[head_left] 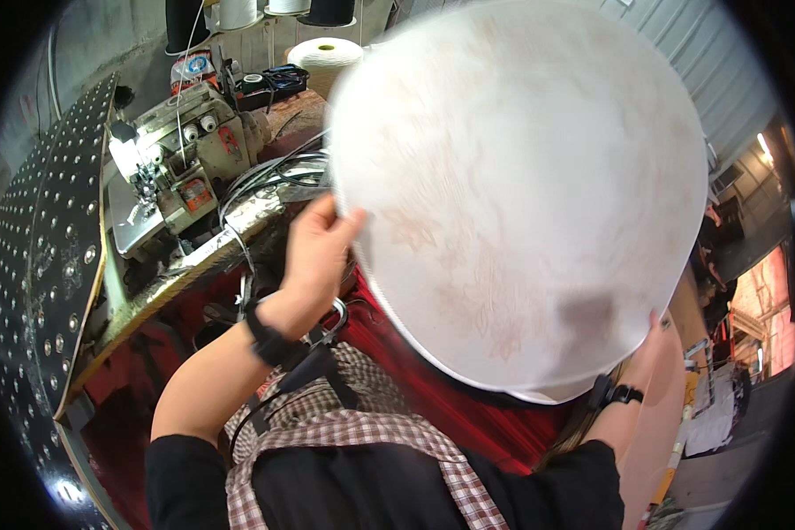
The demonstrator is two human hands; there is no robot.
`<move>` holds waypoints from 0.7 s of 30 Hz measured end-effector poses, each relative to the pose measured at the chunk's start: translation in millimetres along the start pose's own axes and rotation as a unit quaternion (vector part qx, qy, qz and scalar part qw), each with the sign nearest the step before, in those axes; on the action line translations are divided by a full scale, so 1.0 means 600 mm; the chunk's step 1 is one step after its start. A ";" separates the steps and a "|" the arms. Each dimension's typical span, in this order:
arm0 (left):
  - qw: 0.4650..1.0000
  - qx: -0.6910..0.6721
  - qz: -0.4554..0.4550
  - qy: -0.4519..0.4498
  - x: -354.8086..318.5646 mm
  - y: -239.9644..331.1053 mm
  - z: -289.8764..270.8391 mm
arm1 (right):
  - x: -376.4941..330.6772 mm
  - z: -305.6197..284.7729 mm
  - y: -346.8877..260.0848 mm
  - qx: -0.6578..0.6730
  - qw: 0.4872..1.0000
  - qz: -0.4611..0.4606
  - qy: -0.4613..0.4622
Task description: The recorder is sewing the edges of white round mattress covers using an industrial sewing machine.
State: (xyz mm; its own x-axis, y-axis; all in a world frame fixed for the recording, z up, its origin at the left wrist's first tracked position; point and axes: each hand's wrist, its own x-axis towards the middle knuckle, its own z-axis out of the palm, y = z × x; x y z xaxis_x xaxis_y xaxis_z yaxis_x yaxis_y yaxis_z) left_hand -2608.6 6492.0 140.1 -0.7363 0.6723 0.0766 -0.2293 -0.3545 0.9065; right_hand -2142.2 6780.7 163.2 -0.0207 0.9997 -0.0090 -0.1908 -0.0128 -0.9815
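Note:
A large, rounded white fabric panel with a faint brownish flower pattern fills the upper middle, raised in front of me and slightly blurred. Its rim looks finished with a narrow stitched border. My left hand pinches the left rim, thumb on the front face and fingers mostly behind it. At the lower right rim my right hand holds on; its thumb tip shows at the edge while the other fingers are hidden behind the panel. A dark shadow falls on the lower part of the white face.
At the left an overlock sewing machine with a lit lamp stands on a worn worktable. Thread cones and cables lie behind it. A black studded board borders the far left. Red cloth hangs below the panel.

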 end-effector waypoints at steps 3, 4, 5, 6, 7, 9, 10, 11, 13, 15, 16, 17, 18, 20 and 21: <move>0.984 0.036 -0.133 -0.114 0.030 -0.147 -0.001 | -0.038 -0.072 0.049 -0.081 0.988 -0.049 0.119; 0.974 0.142 -0.130 -0.120 0.026 -0.168 0.002 | -0.044 -0.048 0.034 -0.085 0.988 -0.051 0.120; 0.954 0.247 -0.123 -0.117 0.028 -0.179 0.002 | -0.075 0.018 0.043 -0.097 0.985 -0.058 0.130; 0.956 0.244 -0.123 -0.107 0.035 -0.187 -0.001 | -0.122 0.021 0.056 -0.110 0.983 -0.065 0.135; 0.967 0.207 -0.095 -0.110 0.037 -0.197 0.007 | -0.144 0.056 0.045 -0.124 0.978 -0.072 0.153; 0.976 0.173 -0.075 -0.109 0.028 -0.195 0.015 | -0.194 0.091 0.031 -0.151 0.968 -0.077 0.184; 0.969 0.227 -0.054 -0.083 0.024 -0.178 0.035 | -0.217 0.110 0.021 -0.164 0.962 -0.083 0.202; 0.958 0.280 -0.028 -0.055 0.028 -0.168 0.051 | -0.226 0.134 0.008 -0.172 0.956 -0.091 0.219; 0.956 0.283 -0.041 -0.072 0.038 -0.187 0.060 | -0.261 0.173 -0.011 -0.190 0.944 -0.106 0.248; 0.953 0.296 -0.016 -0.062 0.047 -0.202 0.071 | -0.300 0.231 -0.026 -0.206 0.930 -0.121 0.280; 0.957 0.285 -0.003 -0.044 0.054 -0.207 0.070 | -0.316 0.263 -0.028 -0.204 0.932 -0.122 0.275; 0.958 0.283 -0.002 -0.045 0.059 -0.203 0.071 | -0.338 0.284 -0.038 -0.215 0.923 -0.131 0.292; 0.958 0.282 -0.012 -0.046 0.064 -0.193 0.073 | -0.365 0.308 -0.047 -0.226 0.914 -0.140 0.308; 0.966 0.256 -0.019 -0.029 0.081 -0.194 0.053 | -0.430 0.324 -0.057 -0.244 0.903 -0.160 0.314; 0.956 0.291 0.002 -0.023 0.090 -0.204 0.035 | -0.467 0.312 -0.058 -0.252 0.902 -0.166 0.307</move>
State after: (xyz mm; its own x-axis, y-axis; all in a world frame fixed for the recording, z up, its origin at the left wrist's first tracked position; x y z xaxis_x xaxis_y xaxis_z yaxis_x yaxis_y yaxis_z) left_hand -2606.8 6585.4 42.3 -0.7044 0.7044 0.0874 0.1773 0.0554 0.9826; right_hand -2313.4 6497.8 235.4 0.5323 0.7707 0.3504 0.3882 0.1456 -0.9100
